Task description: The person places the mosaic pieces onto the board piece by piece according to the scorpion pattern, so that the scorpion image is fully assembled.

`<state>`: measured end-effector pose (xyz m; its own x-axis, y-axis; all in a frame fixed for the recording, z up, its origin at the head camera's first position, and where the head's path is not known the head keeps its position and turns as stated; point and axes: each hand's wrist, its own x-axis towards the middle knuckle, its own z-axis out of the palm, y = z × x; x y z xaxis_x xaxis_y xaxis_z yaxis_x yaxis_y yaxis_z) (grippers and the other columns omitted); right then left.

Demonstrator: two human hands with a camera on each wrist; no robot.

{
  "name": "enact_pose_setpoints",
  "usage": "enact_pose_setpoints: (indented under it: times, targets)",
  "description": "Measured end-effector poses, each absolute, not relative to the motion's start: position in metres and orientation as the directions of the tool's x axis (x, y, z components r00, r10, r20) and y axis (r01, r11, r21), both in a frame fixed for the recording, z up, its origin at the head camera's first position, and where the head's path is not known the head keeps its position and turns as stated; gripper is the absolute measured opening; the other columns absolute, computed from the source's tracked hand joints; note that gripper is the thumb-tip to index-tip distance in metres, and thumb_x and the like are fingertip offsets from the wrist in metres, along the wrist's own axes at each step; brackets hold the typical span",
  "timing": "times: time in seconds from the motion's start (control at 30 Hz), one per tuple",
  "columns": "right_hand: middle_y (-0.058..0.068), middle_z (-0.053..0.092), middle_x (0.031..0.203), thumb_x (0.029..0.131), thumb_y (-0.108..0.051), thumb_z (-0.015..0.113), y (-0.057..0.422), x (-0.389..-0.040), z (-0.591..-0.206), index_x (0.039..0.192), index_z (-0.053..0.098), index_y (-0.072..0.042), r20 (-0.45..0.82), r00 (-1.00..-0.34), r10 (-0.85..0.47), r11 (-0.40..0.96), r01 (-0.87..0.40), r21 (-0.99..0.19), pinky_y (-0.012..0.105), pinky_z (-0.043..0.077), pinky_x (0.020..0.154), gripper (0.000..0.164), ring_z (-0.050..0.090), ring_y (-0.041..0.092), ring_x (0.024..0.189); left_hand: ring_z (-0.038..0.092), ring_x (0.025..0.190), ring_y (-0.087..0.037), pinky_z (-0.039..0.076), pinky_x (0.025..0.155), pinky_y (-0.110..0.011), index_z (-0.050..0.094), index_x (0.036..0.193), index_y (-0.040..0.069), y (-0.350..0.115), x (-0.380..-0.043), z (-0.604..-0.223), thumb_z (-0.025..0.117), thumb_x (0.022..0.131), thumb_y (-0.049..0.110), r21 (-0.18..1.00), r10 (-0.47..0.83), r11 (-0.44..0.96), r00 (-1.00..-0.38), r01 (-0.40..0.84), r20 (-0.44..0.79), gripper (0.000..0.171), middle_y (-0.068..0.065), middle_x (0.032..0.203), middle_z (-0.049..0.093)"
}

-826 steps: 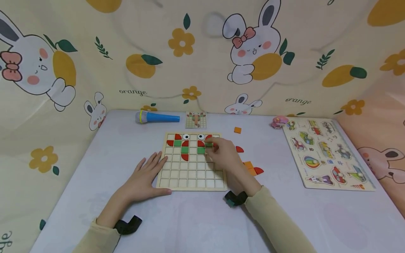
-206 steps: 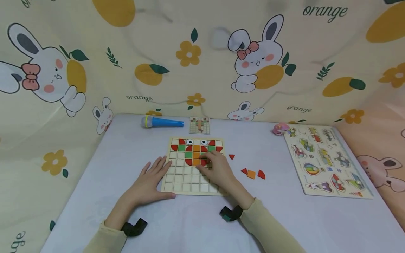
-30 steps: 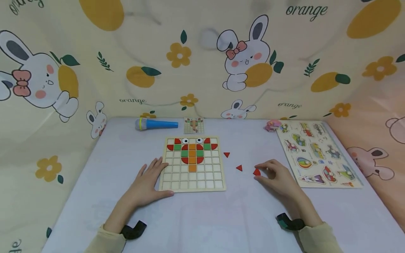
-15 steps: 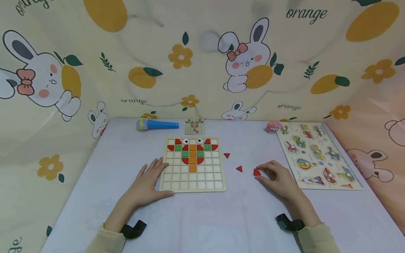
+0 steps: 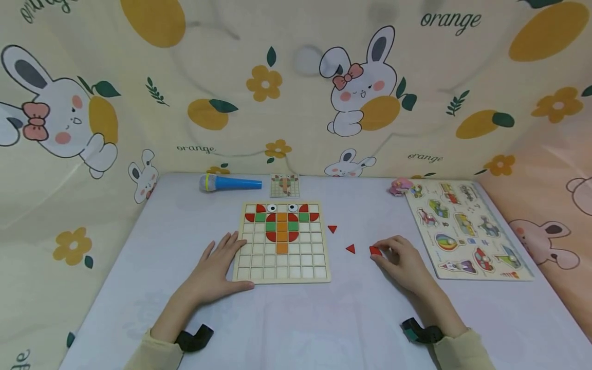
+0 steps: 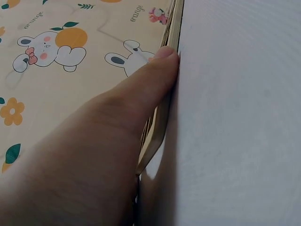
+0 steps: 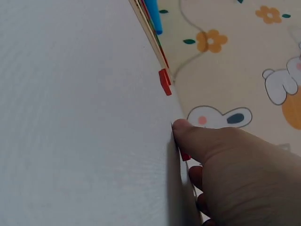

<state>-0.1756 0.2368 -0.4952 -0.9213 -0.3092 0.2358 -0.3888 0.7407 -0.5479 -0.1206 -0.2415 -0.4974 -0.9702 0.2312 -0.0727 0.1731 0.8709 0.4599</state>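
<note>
My left hand (image 5: 210,272) lies spread at the left edge of a wooden grid board (image 5: 310,263), its thumb along the front edge; the left wrist view shows this thumb (image 6: 136,94) against the rim. Red rounded pieces, green squares (image 5: 260,217), a column of orange squares (image 5: 282,237) and two eye pieces (image 5: 272,208) fill cells in the upper part. To the right, my right hand (image 5: 404,263) pinches a red quarter-circle piece (image 5: 374,251) between thumb and fingers, low over the table. Two red triangles (image 5: 332,229) lie between board and right hand.
Behind the board lies a small pattern card (image 5: 284,186), beside a blue toy microphone (image 5: 231,183). A picture puzzle board (image 5: 472,231) sits at the right, a pink toy (image 5: 400,186) at its corner. A printed cloth (image 5: 296,113) rises behind the table.
Since the oldest frame, orange and red pieces have been added to the board. My right hand has moved from the board to the red quarter-circle; over the last second it barely shifts.
</note>
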Motion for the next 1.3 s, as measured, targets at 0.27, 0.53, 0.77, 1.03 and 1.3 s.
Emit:
enact_pose_setpoints:
  times: [0.27,0.53,0.77,1.03,1.3]
  targets:
    - [0.008,0.068,0.109,0.095,-0.012,0.081,0.208,-0.181,-0.48,0.116,0.074,-0.005,0.268,-0.909,-0.318,0.712,-0.416,-0.565,0.041,0.048,0.086,0.023,0.057,0.024,0.102,0.014,0.164,-0.037,0.006,0.129,-0.066,0.039,0.164,0.014,-0.243,-0.12,-0.498,0.078,0.076,0.078,0.46,0.228,0.871,-0.971,0.17,-0.072,0.116,-0.015,0.176,0.022]
    - [0.006,0.067,0.116,0.094,-0.022,0.083,0.121,-0.193,-0.464,0.115,0.075,-0.008,0.133,-0.872,-0.472,0.671,-0.453,-0.588,0.049,0.054,0.1,0.026,0.056,0.028,0.114,0.012,0.164,-0.037,0.006,0.129,-0.066,0.037,0.165,0.014,-0.242,-0.12,-0.503,0.077,0.076,0.078,0.476,0.231,0.864,-0.969,0.164,-0.085,0.116,-0.015,0.176,0.021]
    - [0.003,0.066,0.113,0.097,-0.026,0.08,0.075,-0.194,-0.469,0.117,0.077,-0.011,0.085,-0.811,-0.579,0.639,-0.515,-0.571,0.035,0.052,0.085,0.025,0.052,0.019,0.105,0.013,0.164,-0.036,0.006,0.129,-0.065,0.038,0.165,0.014,-0.237,-0.12,-0.505,0.078,0.076,0.077,0.48,0.235,0.859,-0.97,0.175,-0.067,0.115,-0.014,0.176,0.022]
    - [-0.001,0.067,0.106,0.093,-0.028,0.084,0.06,-0.19,-0.486,0.111,0.078,-0.013,0.164,-0.829,-0.534,0.631,-0.52,-0.576,0.033,0.047,0.081,0.024,0.053,0.016,0.098,0.012,0.164,-0.037,0.006,0.129,-0.065,0.037,0.165,0.014,-0.242,-0.121,-0.501,0.077,0.077,0.077,0.456,0.238,0.871,-0.969,0.183,-0.066,0.115,-0.015,0.176,0.021]
    - [-0.003,0.064,0.097,0.093,-0.029,0.084,0.05,-0.18,-0.49,0.107,0.076,-0.012,0.211,-0.798,-0.564,0.597,-0.571,-0.563,0.038,0.043,0.084,0.024,0.055,0.016,0.096,0.012,0.164,-0.037,0.005,0.129,-0.065,0.038,0.164,0.013,-0.245,-0.121,-0.497,0.076,0.078,0.077,0.455,0.246,0.871,-0.966,0.185,-0.078,0.114,-0.016,0.176,0.021]
